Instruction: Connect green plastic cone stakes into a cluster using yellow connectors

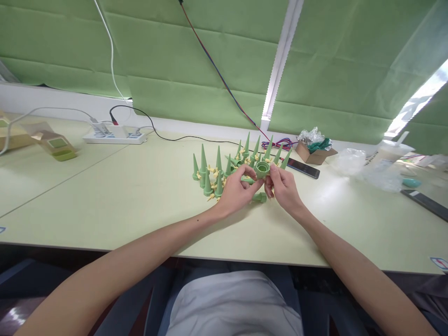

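Observation:
Between my hands is a green plastic watering spike (262,170), its hollow round mouth tipped toward me. The fingers of my left hand (240,189) are closed round its left side and underside. My right hand (284,186) pinches the right side of the same spike near the rim; whether a small yellow part sits in that pinch, I cannot make out. Behind and left of my hands stand several similar green spikes (219,163), points up, with small yellow valves (211,170) among them. Another green spike (259,197) lies on its side below my hands.
A phone (303,168) lies to the right, near a small cardboard box (315,153) with plastic and green material inside. Farther right are a drink cup (388,154) and a dark flat device (425,203). A power strip (115,135) with cables sits at the back left.

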`<act>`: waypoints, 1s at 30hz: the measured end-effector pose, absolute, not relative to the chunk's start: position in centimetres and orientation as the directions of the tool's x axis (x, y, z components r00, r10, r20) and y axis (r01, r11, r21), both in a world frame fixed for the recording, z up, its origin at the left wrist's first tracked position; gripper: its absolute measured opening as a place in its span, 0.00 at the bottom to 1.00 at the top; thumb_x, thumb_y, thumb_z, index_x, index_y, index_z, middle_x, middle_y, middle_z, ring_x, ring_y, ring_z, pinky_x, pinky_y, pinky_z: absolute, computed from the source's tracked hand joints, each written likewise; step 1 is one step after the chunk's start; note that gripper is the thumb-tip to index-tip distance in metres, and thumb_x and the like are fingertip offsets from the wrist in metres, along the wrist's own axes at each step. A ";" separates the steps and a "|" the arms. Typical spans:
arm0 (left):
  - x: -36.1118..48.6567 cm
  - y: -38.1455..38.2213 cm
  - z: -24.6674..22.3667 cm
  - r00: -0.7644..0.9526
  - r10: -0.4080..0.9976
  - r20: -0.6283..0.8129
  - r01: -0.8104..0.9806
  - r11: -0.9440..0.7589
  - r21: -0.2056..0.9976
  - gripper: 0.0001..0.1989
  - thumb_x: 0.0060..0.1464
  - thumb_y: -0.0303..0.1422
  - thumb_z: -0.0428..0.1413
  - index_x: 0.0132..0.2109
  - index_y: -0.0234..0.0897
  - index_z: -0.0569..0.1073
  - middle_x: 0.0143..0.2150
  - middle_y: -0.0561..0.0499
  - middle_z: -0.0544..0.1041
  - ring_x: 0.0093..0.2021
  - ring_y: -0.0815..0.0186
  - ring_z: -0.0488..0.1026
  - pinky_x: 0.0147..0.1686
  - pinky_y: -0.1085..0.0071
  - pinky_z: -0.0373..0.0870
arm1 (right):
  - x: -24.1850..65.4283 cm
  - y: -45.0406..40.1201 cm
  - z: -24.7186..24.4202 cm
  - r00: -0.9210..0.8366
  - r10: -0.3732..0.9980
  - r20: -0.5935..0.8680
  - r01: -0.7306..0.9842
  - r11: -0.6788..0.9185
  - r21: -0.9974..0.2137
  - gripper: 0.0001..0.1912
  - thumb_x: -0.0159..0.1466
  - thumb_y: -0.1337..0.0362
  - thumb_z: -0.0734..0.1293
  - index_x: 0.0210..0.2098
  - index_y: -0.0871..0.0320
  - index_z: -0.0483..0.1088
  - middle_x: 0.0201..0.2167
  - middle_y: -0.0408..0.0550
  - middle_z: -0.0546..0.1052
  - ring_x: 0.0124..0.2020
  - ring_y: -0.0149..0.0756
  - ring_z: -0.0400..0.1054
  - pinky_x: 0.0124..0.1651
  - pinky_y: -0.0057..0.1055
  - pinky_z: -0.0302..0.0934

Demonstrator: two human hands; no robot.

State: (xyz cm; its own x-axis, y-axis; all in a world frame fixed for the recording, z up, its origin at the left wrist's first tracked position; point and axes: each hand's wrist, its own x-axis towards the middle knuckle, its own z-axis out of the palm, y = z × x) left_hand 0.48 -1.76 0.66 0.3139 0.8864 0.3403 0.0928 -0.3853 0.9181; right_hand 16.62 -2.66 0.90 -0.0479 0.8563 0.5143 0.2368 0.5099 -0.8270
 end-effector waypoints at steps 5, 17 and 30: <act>0.6 -1.8 0.6 0.307 0.903 0.301 0.081 -0.339 0.937 0.18 0.58 0.45 0.61 0.38 0.40 0.62 0.28 0.60 0.70 0.15 0.78 0.62 0.16 0.76 0.54 | 16.6 -2.7 0.8 -0.053 0.837 0.544 0.266 0.537 -0.801 0.31 0.72 0.40 0.57 0.21 0.54 0.59 0.13 0.39 0.64 0.14 0.29 0.58 0.20 0.31 0.53; 0.8 -0.8 -0.1 0.440 0.863 0.250 -0.069 -0.245 0.967 0.05 0.58 0.31 0.58 0.38 0.35 0.69 0.27 0.56 0.73 0.15 0.74 0.67 0.15 0.75 0.62 | 16.8 -2.9 1.0 -0.197 0.807 0.556 0.470 0.576 -0.669 0.30 0.75 0.42 0.54 0.22 0.54 0.59 0.15 0.41 0.66 0.18 0.30 0.60 0.26 0.30 0.56; 1.0 -1.1 -0.1 0.471 0.860 0.198 -0.110 -0.165 0.980 0.08 0.62 0.31 0.54 0.33 0.36 0.66 0.25 0.54 0.72 0.16 0.73 0.68 0.15 0.75 0.61 | 16.8 -3.0 1.3 -0.248 0.783 0.571 0.495 0.609 -0.620 0.29 0.75 0.44 0.53 0.23 0.54 0.58 0.16 0.41 0.67 0.19 0.30 0.60 0.28 0.31 0.56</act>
State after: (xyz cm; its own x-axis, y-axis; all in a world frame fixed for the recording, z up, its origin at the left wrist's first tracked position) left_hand 0.99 -1.09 -0.12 0.4709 0.8597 0.1981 -0.1105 -0.1653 0.9800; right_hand 16.78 -3.00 1.28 -0.2478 0.7827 0.5709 0.4945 0.6090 -0.6202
